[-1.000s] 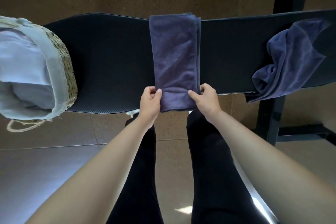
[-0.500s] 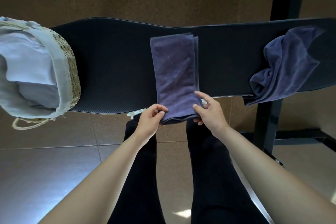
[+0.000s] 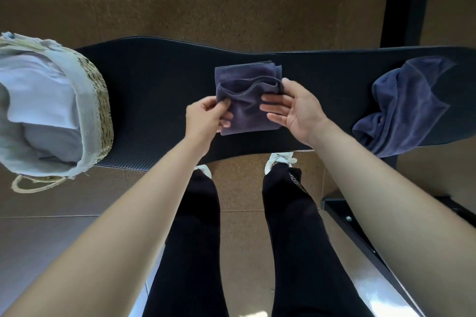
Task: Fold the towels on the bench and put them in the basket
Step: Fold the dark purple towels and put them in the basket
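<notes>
So, towel (image 3: 244, 121): mid-bench (image 3: 154, 100), near half lifted and doubling over the far half, top edge sagging.
left hand (image 3: 206, 116): pinching the flap's left edge, fingers curled on it.
right hand (image 3: 296, 108): thumb and fingers clamped on the flap's right edge.
risk 1: saggy edge probably lands crooked if 1 hand lets go first, and the layers fan out.
risk 2: loose stack could unfold on the carry to the basket (image 3: 101, 110) at far left.
2nd towel (image 3: 401, 103): crumpled, hanging off the bench's near edge, so a bump could drop it.
</notes>
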`<state>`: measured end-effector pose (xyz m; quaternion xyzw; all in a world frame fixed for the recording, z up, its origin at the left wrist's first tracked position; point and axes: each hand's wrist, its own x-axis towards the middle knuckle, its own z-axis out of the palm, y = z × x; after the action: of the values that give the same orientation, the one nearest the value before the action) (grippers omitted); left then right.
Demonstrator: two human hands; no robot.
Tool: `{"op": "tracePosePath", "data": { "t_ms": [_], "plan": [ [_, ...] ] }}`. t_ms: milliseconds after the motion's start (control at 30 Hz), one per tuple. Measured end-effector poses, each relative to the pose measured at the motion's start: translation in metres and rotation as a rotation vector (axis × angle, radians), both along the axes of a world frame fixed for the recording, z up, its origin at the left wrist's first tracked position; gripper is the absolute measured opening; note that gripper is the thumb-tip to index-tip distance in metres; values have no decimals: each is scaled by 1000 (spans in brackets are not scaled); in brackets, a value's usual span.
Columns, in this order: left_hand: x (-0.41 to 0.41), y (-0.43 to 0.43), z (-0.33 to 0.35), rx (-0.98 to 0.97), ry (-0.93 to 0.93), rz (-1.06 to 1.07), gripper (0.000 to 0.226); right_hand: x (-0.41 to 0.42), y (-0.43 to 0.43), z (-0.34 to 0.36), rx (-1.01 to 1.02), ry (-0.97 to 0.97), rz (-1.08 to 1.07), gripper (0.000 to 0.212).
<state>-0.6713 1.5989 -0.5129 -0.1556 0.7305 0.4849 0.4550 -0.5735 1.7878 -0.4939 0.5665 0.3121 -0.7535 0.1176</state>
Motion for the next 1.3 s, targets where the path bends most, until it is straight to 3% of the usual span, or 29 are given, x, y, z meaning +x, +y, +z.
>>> {"op": "tracePosePath", "data": {
  "t_ms": [133, 233, 300, 433, 500, 567, 667, 800, 933, 1000, 1100, 1200, 1300],
  "plan": [
    [-11, 14, -15, -65, 105, 2, 10, -12, 7, -9, 40, 3, 15, 40],
    [-12, 18, -22, -109, 200, 84, 34, -12, 9, -15, 189, 25, 30, 62],
    [-10, 16, -27, -186, 295, 65, 50, -8, 5, -19, 485, 21, 225, 69],
    [-1, 11, -32, -253, 262, -67, 72, 1, -11, -30, 1034, 141, 735, 52],
    [4, 12, -33, -260, 241, -129, 74, 2, -20, -35, 1122, 197, 1042, 52],
    [7, 16, -35, -247, 228, -150, 67, 2, -24, -39, 1106, 135, 1342, 61],
    [4, 22, -38, -267, 203, -186, 45, -5, -23, -41, 1079, 26, 1519, 77],
    [6, 17, -42, -255, 64, -268, 30, -31, -12, -44, 1041, -105, 1483, 94],
    [27, 7, -35, -292, -70, -293, 34, -34, 1, -46, 1048, -47, 1411, 86],
    [33, 7, -27, -434, 99, -326, 54, -23, 5, -43, 1133, 12, 1252, 83],
    [29, 14, -24, -516, 498, -369, 72, 7, 4, -45, 1207, -110, 1008, 79],
    [16, 30, -30, -463, 723, -545, 80, 37, 0, -48, 1035, -277, 807, 77],
    [3, 50, -37, -464, 739, -706, 83, 54, -13, -51, 726, -436, 471, 67]
  ]
}}
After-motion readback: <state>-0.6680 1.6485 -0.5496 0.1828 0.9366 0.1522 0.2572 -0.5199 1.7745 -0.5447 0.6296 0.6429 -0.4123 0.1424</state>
